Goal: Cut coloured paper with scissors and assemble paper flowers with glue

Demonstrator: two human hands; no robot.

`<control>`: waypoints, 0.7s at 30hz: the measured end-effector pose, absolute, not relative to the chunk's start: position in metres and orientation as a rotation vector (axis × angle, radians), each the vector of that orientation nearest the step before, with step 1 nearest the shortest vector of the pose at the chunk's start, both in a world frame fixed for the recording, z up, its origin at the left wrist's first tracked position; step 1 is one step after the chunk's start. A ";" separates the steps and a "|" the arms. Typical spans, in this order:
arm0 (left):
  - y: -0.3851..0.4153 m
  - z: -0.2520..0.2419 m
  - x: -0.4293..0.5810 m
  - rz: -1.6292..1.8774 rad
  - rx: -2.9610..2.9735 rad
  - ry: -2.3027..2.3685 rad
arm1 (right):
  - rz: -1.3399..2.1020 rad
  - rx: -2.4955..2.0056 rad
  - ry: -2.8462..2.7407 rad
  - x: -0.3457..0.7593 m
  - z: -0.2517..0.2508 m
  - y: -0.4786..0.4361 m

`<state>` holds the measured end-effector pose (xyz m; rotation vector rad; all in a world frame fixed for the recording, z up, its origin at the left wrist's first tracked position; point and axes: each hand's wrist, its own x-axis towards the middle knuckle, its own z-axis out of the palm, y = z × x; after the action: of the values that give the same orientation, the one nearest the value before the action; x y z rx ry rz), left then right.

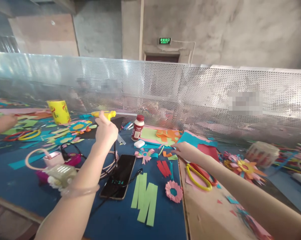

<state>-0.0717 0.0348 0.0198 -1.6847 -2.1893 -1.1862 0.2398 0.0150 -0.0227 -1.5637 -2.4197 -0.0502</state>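
Note:
My left hand (106, 130) is wrapped round a yellow glue gun (107, 114), lifted above the far part of the table. To the right, my right hand (187, 150) reaches low over the table, its fingertips close together; what they pinch, if anything, is too small to make out. Near those fingertips lie orange and green paper scraps (167, 154) and a pink paper flower (144, 155). Yellow-handled scissors (199, 178) rest below my right wrist. A pink paper ring with a blue centre (174, 191) and light green paper strips (147, 200) lie nearer me.
A red-capped bottle (137, 128) and a white earphone case (139, 144) stand between my hands. A phone (119, 178) with cables lies beside my left forearm. Another person's hand (4, 124) is at far left, near a yellow roll (58, 112). A perforated metal screen (165, 90) runs behind.

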 end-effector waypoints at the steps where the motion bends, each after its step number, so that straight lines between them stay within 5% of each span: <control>1: 0.029 0.026 -0.071 -1.223 -1.654 -2.127 | 0.004 -1.580 -2.362 0.239 -0.019 0.010; 11: 0.010 0.043 -0.056 -1.454 -1.608 -1.815 | 0.529 -1.418 -1.884 0.176 -0.032 0.014; 21: 0.019 0.025 -0.051 -1.691 -1.592 -1.420 | 0.430 -1.319 -1.603 0.100 -0.018 0.103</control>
<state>-0.0512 0.0194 0.0248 -1.5920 -1.4199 -1.6909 0.1000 0.1035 -0.0177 -1.3193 -1.6033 0.4296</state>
